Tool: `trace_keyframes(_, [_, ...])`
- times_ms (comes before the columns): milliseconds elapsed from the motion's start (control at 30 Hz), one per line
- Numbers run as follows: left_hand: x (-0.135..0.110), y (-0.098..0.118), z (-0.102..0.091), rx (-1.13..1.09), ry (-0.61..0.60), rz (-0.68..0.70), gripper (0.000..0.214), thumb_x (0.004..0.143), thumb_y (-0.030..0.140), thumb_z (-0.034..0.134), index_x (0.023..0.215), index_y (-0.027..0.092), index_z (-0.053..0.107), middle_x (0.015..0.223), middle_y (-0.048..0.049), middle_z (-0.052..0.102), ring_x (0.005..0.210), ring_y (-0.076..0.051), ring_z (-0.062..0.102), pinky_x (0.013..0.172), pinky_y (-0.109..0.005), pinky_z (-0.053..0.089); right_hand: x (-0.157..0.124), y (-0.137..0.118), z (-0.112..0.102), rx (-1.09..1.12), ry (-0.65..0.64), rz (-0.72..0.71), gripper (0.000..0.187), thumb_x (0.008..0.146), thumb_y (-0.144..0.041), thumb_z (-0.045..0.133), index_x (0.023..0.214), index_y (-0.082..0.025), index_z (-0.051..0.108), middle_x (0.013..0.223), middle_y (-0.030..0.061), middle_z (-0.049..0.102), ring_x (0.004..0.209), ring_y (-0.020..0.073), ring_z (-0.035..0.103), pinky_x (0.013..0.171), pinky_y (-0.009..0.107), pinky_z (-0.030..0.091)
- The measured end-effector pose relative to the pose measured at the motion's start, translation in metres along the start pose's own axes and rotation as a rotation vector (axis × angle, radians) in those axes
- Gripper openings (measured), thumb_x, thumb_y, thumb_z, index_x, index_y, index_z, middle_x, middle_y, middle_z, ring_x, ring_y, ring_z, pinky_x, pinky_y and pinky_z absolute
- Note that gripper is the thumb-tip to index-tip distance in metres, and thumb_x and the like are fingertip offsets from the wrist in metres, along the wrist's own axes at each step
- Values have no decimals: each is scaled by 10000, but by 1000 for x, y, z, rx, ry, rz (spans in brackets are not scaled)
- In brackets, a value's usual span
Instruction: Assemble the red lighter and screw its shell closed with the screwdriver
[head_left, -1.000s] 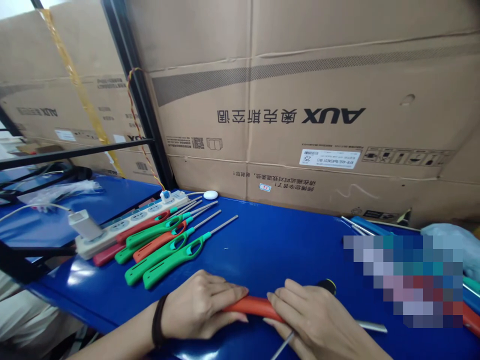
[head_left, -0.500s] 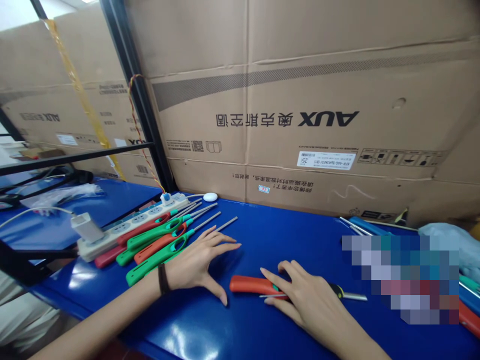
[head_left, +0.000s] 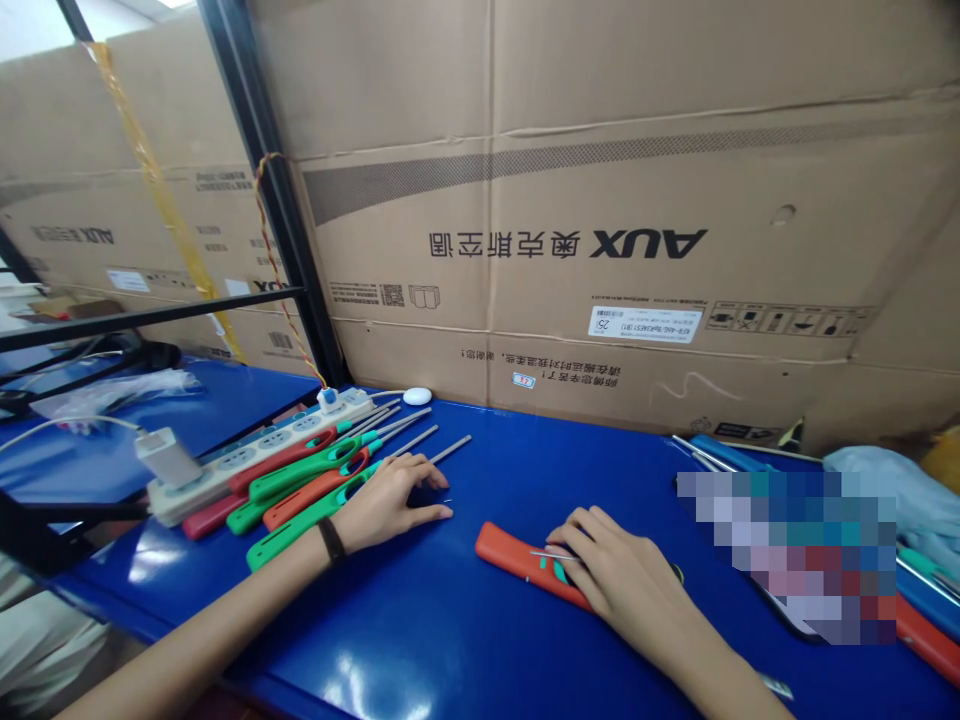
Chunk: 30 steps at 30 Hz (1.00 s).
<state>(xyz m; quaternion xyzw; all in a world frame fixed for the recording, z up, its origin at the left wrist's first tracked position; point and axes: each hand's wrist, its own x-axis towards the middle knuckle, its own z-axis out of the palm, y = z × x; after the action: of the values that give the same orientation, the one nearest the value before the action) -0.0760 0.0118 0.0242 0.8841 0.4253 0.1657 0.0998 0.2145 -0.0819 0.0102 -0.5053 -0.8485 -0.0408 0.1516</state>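
Observation:
My left hand lies flat on the blue table, its fingertips beside the metal shafts of a row of green and red utility lighters. It holds nothing. My right hand is curled over the end of an orange-red lighter handle with a green insert, and the handle lies diagonally on the table. A thin metal pin pokes out by my right fingers. The far end of the handle is hidden under that hand.
A white power strip with a plugged-in adapter lies behind the lighters. Large cardboard boxes line the back edge of the blue table. Blue-handled tools and a pale plastic bag sit at right, partly pixelated.
Both hands gripped the orange-red handle a second ago. My left hand has let go and moved to the lighter row. The handle has turned diagonal under my right hand.

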Motion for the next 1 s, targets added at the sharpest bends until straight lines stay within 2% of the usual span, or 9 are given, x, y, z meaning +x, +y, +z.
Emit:
trace_keyframes(67, [0, 0, 1, -13, -11, -24, 322, 800, 492, 618, 919, 194, 630, 919, -37, 634, 869, -205, 573, 779, -305, 410, -1, 0, -4, 28, -5, 20, 125, 885, -185, 500, 943, -251, 589, 907, 14, 636, 858, 203, 609, 562, 275, 473])
trace_keyframes(133, [0, 0, 1, -13, -16, -37, 287, 820, 467, 604, 889, 190, 637, 890, -33, 641, 843, -197, 571, 762, -298, 401, -1, -2, -9, 80, -2, 25, 76, 871, -302, 560, 925, -252, 576, 906, 1, 634, 844, 197, 607, 576, 287, 473])
trace_keyframes(233, [-1, 1, 2, 13, 1, -41, 257, 851, 439, 570, 828, 194, 645, 838, -21, 649, 806, -188, 568, 749, -296, 383, -2, -5, -14, 144, -17, 13, 272, 747, -443, 691, 890, -252, 561, 883, -23, 633, 816, 194, 606, 582, 294, 474])
trace_keyframes(300, [-1, 2, 4, 34, 18, -28, 253, 866, 426, 552, 811, 198, 646, 828, -17, 652, 805, -187, 566, 767, -307, 369, -2, -7, -14, 141, -36, 0, 266, 738, -400, 713, 897, -247, 565, 881, -23, 638, 809, 191, 614, 583, 289, 476])
trace_keyframes(400, [-1, 3, 5, 61, 28, -3, 239, 880, 405, 534, 821, 199, 639, 846, -21, 658, 837, -198, 562, 809, -334, 350, -1, -9, -14, 101, -40, -19, 153, 812, -290, 648, 938, -235, 581, 896, -3, 659, 847, 201, 625, 610, 293, 483])
trace_keyframes(533, [-2, 3, 6, 69, 40, 6, 222, 877, 398, 535, 828, 202, 627, 843, -20, 648, 834, -203, 559, 798, -338, 348, 0, -8, -15, 36, -48, -16, 165, 879, -244, 534, 1036, -238, 585, 867, 20, 658, 799, 207, 630, 579, 292, 471])
trace_keyframes(667, [-1, 1, 4, 56, 28, -19, 243, 865, 426, 548, 837, 196, 622, 857, -26, 645, 839, -208, 562, 774, -328, 349, 2, -3, -15, 3, -11, -11, 218, 941, -251, 406, 1033, -260, 603, 818, 19, 659, 748, 197, 623, 536, 275, 443])
trace_keyframes(800, [2, 0, 2, 90, -2, 8, 258, 889, 422, 517, 819, 197, 622, 854, -25, 655, 851, -213, 559, 783, -338, 327, 4, 5, -10, -19, 27, 3, 238, 939, -218, 405, 1018, -243, 628, 835, 25, 684, 789, 193, 618, 530, 258, 435])
trace_keyframes(1000, [2, 4, 4, 153, 3, 90, 272, 931, 390, 447, 823, 184, 588, 847, -34, 640, 833, -207, 552, 808, -356, 309, 7, 13, -6, -62, 9, -9, 207, 920, -187, 448, 950, -208, 652, 838, 37, 674, 861, 207, 605, 577, 269, 466])
